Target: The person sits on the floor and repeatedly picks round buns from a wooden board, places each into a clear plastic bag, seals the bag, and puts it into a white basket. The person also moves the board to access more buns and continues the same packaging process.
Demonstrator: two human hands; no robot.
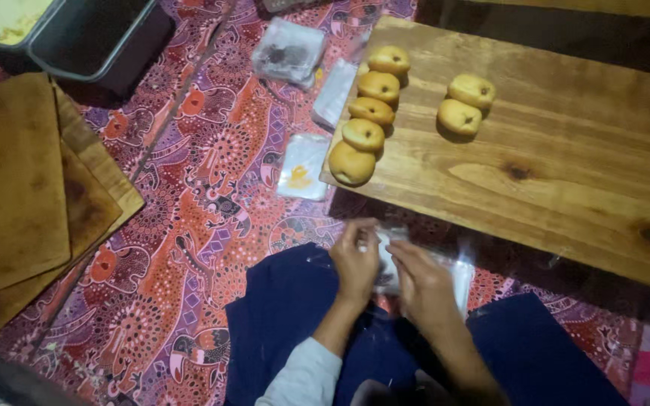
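A clear plastic bag (423, 263) sits between both hands, near centre. A flat white packet with a yellow mark (302, 167) lies left of the board. Clear wrapped packets (289, 51) lie farther away.

1 head camera looks steeply down, close above the lap.

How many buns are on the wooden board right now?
7. Five buns sit in a row along the board's left edge. Two more sit together further right. Whether the hands hold another in the clear bag is unclear.
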